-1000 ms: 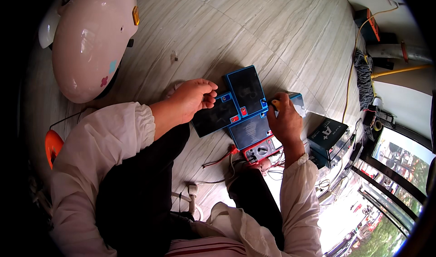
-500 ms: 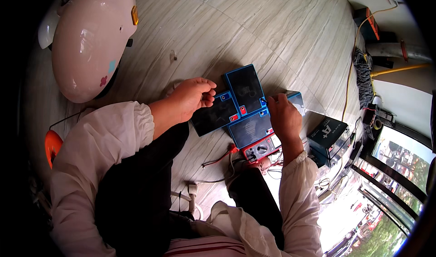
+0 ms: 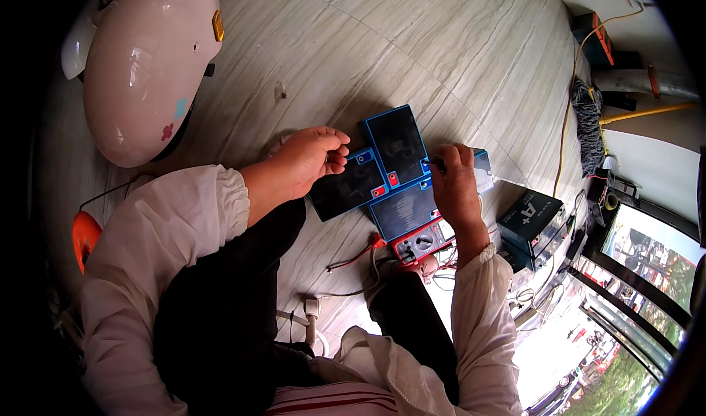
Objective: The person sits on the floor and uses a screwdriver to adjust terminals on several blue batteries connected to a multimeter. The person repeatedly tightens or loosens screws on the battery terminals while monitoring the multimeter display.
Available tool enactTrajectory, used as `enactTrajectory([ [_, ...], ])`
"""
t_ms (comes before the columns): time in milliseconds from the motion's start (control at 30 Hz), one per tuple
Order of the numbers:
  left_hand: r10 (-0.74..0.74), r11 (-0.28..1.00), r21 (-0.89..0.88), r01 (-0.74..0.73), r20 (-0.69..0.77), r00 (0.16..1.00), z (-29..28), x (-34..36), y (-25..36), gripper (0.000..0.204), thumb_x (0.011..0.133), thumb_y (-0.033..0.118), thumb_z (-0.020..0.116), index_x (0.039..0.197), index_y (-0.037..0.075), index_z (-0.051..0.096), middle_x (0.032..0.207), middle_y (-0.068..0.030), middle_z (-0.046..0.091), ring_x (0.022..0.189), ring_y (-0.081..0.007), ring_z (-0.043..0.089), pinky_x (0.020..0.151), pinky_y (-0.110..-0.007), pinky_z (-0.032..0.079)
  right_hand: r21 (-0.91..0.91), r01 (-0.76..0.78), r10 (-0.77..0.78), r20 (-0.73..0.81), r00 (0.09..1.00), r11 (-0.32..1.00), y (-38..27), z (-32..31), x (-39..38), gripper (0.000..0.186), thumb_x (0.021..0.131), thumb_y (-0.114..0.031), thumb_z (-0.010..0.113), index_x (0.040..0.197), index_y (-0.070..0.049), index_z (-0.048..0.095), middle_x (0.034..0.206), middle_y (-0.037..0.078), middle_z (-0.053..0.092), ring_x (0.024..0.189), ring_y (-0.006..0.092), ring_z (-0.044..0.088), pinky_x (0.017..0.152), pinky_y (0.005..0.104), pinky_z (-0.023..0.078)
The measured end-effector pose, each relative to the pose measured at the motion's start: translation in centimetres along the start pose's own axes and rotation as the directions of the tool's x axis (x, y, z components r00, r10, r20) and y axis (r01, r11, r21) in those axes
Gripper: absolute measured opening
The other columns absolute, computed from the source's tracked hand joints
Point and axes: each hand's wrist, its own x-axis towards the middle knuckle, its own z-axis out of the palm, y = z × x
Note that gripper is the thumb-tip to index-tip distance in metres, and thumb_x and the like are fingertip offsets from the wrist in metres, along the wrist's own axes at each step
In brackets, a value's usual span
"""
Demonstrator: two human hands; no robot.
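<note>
Several black batteries with blue edges lie together on the floor: one at the far side (image 3: pixel 397 138), one at the left (image 3: pixel 346 186) and one nearer me (image 3: pixel 403 210). Red and blue terminal corners meet near their middle. My right hand (image 3: pixel 457 188) is closed around a thin dark tool (image 3: pixel 435 163), mostly hidden by the fingers. Its tip is at the far battery's blue terminal corner. My left hand (image 3: pixel 315 158) hovers by the left battery, fingers loosely curled, with nothing seen in them. A red-and-grey multimeter (image 3: pixel 418 244) lies below the near battery.
Another battery (image 3: pixel 482 167) is partly behind my right hand. A dark green battery box (image 3: pixel 531 214) stands farther right. A red-ended lead (image 3: pixel 357 256) lies on the floor. A pink scooter (image 3: pixel 151 70) stands at the far left; a yellow cable (image 3: pixel 570 114) runs along the right.
My right hand has turned and shifted slightly, its fingers now tilted more at the far battery's blue terminal corner. My left hand and the batteries have stayed in place.
</note>
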Motion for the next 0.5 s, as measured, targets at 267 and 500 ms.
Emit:
enactTrajectory([
  [267, -0.001, 1.0, 0.005, 0.001, -0.005, 1.0, -0.2, 0.0, -0.1, 0.014, 0.093, 0.009, 0.048, 0.1, 0.004, 0.06, 0.088, -0.0047, 0.06, 0.077, -0.0138, 0.058, 0.072, -0.029, 0.051, -0.276, -0.297, 0.329, 0.076, 0.941, 0.914, -1.2, -0.9, 0.1, 0.025, 0.09, -0.026, 0.058, 0.101, -0.006, 0.048, 0.094, 0.02, 0.064, 0.081, 0.0424, 0.063, 0.068, 0.0495, 0.05],
  [500, 0.005, 1.0, 0.005, -0.005, 0.004, 1.0, 0.0, 0.1, 0.0, 0.014, 0.093, 0.008, 0.048, 0.099, 0.004, 0.06, 0.088, -0.005, 0.06, 0.077, -0.0138, 0.057, 0.072, -0.029, 0.05, -0.235, -0.259, 0.263, -0.013, 0.965, 0.937, -0.3, -0.2, -0.4, 0.046, 0.088, -0.048, 0.057, 0.101, -0.006, 0.043, 0.08, 0.022, 0.066, 0.072, 0.0413, 0.065, 0.062, 0.05, 0.05],
])
